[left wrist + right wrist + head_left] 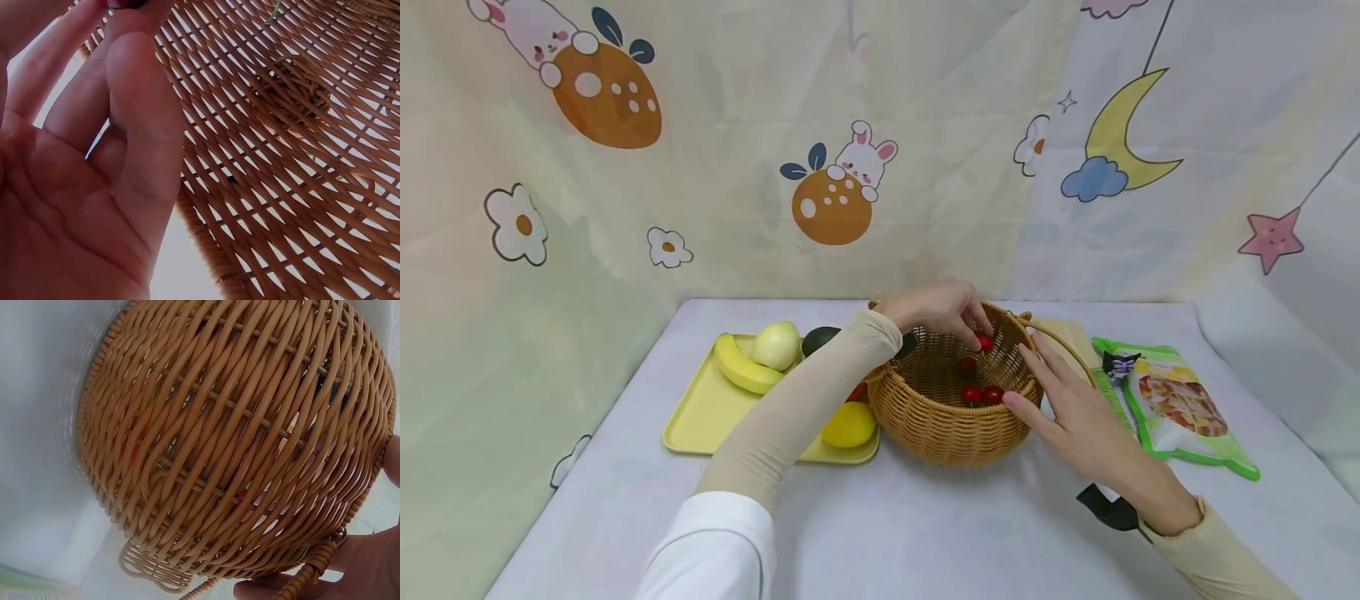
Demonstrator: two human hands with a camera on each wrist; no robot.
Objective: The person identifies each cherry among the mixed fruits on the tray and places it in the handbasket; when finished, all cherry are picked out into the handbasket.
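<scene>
A round wicker basket (951,429) stands mid-table with several red cherries (992,395) inside. Over its opening, my left hand (936,308) reaches in and pinches one cherry (984,342) between its fingertips. Only a dark red edge of that cherry (127,2) shows in the left wrist view, above the curled fingers. My right hand (1078,421) rests against the right side of the basket's rim, fingers spread and mostly straight. In the right wrist view the outer weave (231,425) fills the picture, with the right hand (369,565) touching it near the handle.
Left of the basket lies a yellow tray (692,421) with a banana (741,367), an onion (777,346), a dark green fruit (818,339) and a lemon (850,426). A green-edged snack bag (1183,404) lies at the right. The basket's handle (1067,346) leans rightward.
</scene>
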